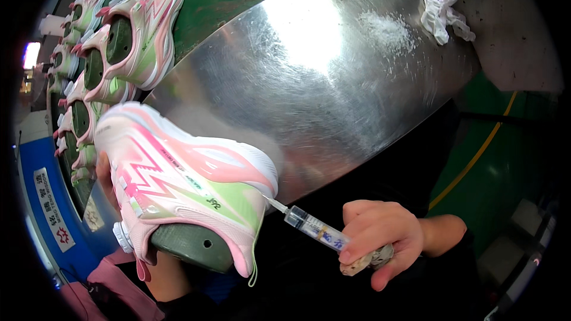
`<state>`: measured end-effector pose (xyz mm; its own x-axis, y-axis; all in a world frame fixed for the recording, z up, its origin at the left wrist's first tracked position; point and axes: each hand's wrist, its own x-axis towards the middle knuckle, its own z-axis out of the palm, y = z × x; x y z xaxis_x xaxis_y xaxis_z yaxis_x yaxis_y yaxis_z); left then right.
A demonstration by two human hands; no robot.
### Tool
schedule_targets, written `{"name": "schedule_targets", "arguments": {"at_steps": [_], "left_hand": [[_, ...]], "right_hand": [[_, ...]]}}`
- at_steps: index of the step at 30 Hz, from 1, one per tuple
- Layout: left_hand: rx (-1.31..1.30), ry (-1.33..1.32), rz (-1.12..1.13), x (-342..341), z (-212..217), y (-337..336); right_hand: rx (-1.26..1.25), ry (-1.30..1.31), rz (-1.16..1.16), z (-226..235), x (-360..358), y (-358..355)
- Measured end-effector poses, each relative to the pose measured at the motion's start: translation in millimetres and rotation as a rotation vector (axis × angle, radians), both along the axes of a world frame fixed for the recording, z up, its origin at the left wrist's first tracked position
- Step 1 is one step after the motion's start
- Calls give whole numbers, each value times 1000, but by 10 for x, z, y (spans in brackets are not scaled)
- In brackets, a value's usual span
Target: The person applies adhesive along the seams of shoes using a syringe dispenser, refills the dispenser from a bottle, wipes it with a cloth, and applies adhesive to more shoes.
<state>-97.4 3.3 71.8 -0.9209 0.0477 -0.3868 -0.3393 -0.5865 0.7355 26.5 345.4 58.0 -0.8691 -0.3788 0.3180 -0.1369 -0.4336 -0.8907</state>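
- Right hand point(380, 239): fingers clamped on a syringe point(312, 226), off the near edge of the steel table point(333, 89); needle tip touching the heel seam. Best kept shallow along the seam, plunger pressed slowly.
- Left hand point(107, 173): fingers wrapped around a pink-and-green shoe point(184, 184) on its green last point(190, 245), tilted; a firm hold steadies it.
- Far left edge: row of matching shoes point(128, 38).
- Far right corner: white rag point(443, 15).
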Motion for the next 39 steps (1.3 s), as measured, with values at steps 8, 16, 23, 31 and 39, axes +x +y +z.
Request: {"name": "schedule_targets", "arguments": {"at_steps": [8, 16, 23, 31, 39], "left_hand": [[-522, 302, -131, 820, -33, -1030], [-935, 41, 21, 1247, 126, -730], [-443, -142, 25, 1814, 194, -411], [108, -367, -21, 2069, 58, -84], [182, -407, -358, 2021, -108, 179]], "right_hand": [[-5, 71, -65, -68, -72, -204], [74, 128, -81, -75, -96, -340], [143, 131, -67, 40, -44, -365], [208, 104, -62, 245, -22, -396], [256, 40, 60, 587, -35, -376]]}}
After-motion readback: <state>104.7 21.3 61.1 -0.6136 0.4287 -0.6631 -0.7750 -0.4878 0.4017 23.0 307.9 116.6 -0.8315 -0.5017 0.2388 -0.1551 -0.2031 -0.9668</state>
